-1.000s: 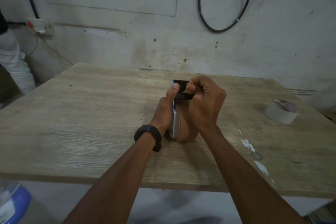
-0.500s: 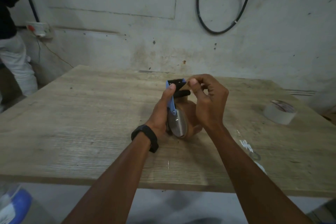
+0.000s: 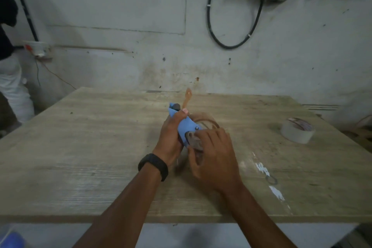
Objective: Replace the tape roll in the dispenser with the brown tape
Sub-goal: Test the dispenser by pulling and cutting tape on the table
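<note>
My left hand (image 3: 171, 135) grips the blue tape dispenser (image 3: 186, 127), tilted with its nose pointing up and away over the wooden table (image 3: 100, 147). The brown tape roll (image 3: 207, 125) sits in the dispenser, mostly hidden by my right hand (image 3: 213, 155), which lies over the roll's side with fingers spread and blurred by motion. A loose strip of brown tape (image 3: 187, 97) sticks up past the dispenser's nose. A whitish tape roll (image 3: 298, 130) lies flat on the table at the right, away from both hands.
A person in white trousers (image 3: 12, 86) stands at the far left beside the table. The wall runs along the table's far edge, with a black cable loop (image 3: 231, 26) hanging on it. White paint marks (image 3: 269, 181) spot the table's right front.
The dispenser has tipped so its blue side faces up. My right hand left the tape end at the nose and dropped onto the roll. The tape end now stands free.
</note>
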Available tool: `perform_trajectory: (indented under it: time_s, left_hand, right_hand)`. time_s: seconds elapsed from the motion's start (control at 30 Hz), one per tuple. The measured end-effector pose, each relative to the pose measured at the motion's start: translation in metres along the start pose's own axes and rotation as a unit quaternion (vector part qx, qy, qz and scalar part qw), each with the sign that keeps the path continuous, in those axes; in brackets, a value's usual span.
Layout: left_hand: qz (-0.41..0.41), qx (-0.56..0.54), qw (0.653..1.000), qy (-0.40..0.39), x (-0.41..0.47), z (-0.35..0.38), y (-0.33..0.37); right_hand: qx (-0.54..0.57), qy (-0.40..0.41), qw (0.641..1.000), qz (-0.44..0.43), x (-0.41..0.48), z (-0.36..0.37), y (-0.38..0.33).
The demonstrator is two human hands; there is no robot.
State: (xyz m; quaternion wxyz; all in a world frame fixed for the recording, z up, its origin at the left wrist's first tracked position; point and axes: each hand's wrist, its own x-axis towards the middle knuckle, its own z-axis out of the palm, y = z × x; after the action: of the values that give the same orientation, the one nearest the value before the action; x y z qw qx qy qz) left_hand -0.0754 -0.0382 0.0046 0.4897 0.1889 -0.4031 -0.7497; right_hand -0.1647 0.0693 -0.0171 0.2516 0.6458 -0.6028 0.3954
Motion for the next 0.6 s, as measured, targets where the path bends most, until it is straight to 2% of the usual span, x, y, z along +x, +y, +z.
perform_trajectory:
  time_s: [0.07,0.17,0.27,0.4,0.53,0.6]
  left_hand:
    - [0.014,0.002,1.0,0.023,-0.001,0.006,0.001]
    - [0.035,0.055,0.997,0.048,-0.009,0.017,0.005]
    - [0.036,0.078,0.995,0.052,-0.014,0.023,0.006]
    - [-0.002,0.179,0.982,0.059,-0.014,0.021,0.019]
    - [0.009,0.267,0.958,0.103,-0.002,0.007,0.045]
    - [-0.015,0.3,0.953,0.037,0.008,0.0,0.06]
  right_hand:
    - [-0.001,-0.036,0.994,0.103,-0.003,0.006,-0.003]
    - [0.01,-0.031,0.985,0.17,0.003,0.013,-0.002]
    - [-0.02,-0.019,0.987,0.157,0.01,0.014,0.0]
    - [-0.01,-0.03,0.986,0.161,0.014,0.006,0.007]
    - [0.13,-0.105,0.962,0.216,0.012,-0.002,0.016]
    - [0.175,-0.114,0.952,0.223,0.012,-0.006,0.02]
